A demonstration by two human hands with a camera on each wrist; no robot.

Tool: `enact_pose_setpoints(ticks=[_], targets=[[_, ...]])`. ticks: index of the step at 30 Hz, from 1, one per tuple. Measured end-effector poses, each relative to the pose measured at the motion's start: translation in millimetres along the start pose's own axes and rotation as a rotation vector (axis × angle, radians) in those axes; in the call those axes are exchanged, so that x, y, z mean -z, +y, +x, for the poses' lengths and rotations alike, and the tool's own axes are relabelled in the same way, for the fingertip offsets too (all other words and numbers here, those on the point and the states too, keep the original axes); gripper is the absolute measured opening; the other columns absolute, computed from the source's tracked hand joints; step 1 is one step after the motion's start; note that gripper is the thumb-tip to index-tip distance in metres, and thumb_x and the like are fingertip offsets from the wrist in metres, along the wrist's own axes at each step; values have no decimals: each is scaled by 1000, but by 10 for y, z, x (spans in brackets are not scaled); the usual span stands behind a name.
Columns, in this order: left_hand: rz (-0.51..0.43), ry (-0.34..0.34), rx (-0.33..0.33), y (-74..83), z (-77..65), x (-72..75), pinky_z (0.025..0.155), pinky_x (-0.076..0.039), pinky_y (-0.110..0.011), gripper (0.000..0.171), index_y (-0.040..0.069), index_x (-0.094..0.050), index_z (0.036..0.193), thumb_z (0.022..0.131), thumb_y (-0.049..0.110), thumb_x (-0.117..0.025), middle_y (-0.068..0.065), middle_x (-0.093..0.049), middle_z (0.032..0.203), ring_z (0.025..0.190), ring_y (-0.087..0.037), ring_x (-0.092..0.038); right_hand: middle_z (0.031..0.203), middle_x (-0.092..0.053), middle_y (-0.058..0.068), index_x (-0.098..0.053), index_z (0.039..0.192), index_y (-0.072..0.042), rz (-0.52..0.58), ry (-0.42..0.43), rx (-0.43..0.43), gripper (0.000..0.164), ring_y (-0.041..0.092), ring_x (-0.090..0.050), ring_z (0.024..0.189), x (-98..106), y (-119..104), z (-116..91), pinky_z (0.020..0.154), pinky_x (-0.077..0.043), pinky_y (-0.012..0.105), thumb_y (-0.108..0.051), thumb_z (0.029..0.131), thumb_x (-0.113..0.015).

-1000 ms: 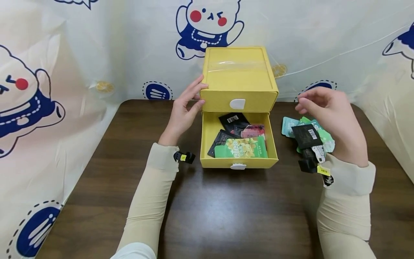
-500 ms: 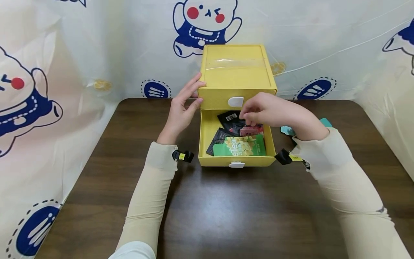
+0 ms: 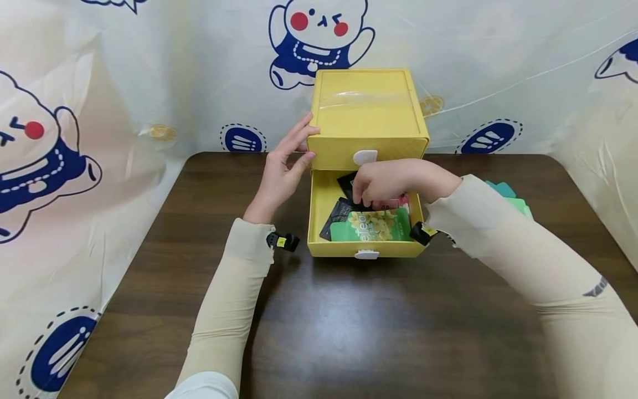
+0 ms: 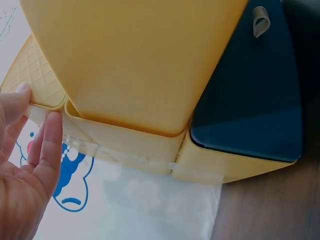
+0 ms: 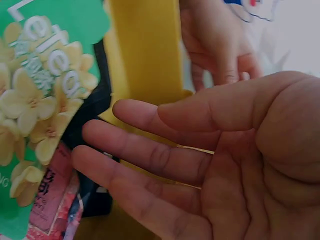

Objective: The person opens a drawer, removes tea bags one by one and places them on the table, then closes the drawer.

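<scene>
A small yellow two-drawer box (image 3: 369, 111) stands at the back of the table, its lower drawer (image 3: 318, 191) pulled out. My left hand (image 3: 279, 177) rests against the box's left side, thumb near the front edge and fingers extended along the side. Inside the drawer lie a green tea packet (image 3: 369, 226) with yellow flowers, black sachets (image 3: 338, 213) and a pink-red sachet (image 5: 50, 205). My right hand (image 3: 404, 180) reaches into the drawer from the right. In the right wrist view its fingers (image 5: 145, 150) are loosely bent with fingertips right at the black sachets, nothing between them and the thumb.
To the right of the box, mostly behind the right sleeve, lie green packets (image 3: 520, 206) and a teal packet (image 3: 503, 189). The upper drawer's white tab (image 3: 365, 157) sits just above the right hand. A printed curtain (image 3: 209, 66) hangs behind the table.
My right hand has moved left from above the packet pile into the lower drawer, then deeper among the sachets. The left hand stays against the box.
</scene>
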State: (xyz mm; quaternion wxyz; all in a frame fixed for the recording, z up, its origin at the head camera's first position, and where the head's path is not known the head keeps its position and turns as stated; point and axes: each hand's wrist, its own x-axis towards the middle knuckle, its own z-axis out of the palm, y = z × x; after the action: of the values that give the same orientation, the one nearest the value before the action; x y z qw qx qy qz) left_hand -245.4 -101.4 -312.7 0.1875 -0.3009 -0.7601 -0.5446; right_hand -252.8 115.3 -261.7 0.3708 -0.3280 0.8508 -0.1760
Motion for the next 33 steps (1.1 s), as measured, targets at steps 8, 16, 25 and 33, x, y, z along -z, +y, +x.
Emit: enact_pose_setpoints(ticks=[8, 16, 25, 33], targets=[[-1, -7, -4, -1, -4, 0, 57, -49, -22, 35, 2, -54, 123, 88, -5, -54, -10, -35, 144, 92, -18, -50, 108, -58, 15, -54, 120, -1, -89, -54, -47, 33, 19, -51, 58, -40, 25, 123, 55, -49, 31, -2, 91, -40], [21, -2, -8, 13, -12, 5, 58, -50, -29, 36, 3, -54, 124, 88, -4, -54, -10, -35, 144, 93, -15, -49, 98, -61, 15, -57, 112, -1, -111, -103, -58, 28, 18, -52, 55, -36, 7, 179, 46, -45, 28, -2, 91, -39], [29, 4, -19, 8, -5, 26, 57, -50, -42, 35, 2, -53, 124, 89, -3, -54, -11, -35, 144, 91, -17, -50, 76, -56, 10, -60, 90, -2, -114, -126, -19, 19, 14, -45, 44, -6, 13, 230, 40, -40, 25, -6, 92, -42], [8, -12, -33, -11, -4, 18, 51, -45, -26, 35, 1, -53, 123, 89, -4, -54, -12, -35, 144, 89, -22, -50, 63, -44, 4, -54, 81, -4, -109, -168, -27, 14, 12, -38, 43, -43, 5, 249, 40, -34, 27, 0, 88, -42]])
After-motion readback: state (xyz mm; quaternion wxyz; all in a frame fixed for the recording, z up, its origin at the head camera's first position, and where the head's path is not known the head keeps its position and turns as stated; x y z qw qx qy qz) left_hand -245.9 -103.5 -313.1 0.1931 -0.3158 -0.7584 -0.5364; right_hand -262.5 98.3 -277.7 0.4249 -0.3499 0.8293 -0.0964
